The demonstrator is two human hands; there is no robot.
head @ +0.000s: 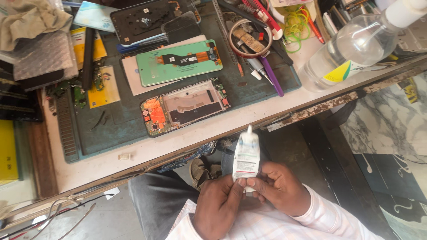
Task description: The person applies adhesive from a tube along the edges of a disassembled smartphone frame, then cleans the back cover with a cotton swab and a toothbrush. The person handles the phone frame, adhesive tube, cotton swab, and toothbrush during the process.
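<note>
- Glue tube (246, 156) is pinched at its base by left hand (219, 205) and right hand (279, 186).
- Risk judged: squeezing could spill glue onto lap, nozzle being upright.

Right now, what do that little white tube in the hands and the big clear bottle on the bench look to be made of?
The tube looks like soft plastic or laminate: matte white, printed, tapering to a nozzle. The bottle seems clear glossy plastic: see-through with bright highlights, though glass can't be ruled out.

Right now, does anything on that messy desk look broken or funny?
Yes. The opened phone frame on the dark green work mat has its back off, showing orange and metal insides. The desk's front edge is chipped and peeling. Both hands hold a small white glue tube upright below the desk.
</note>
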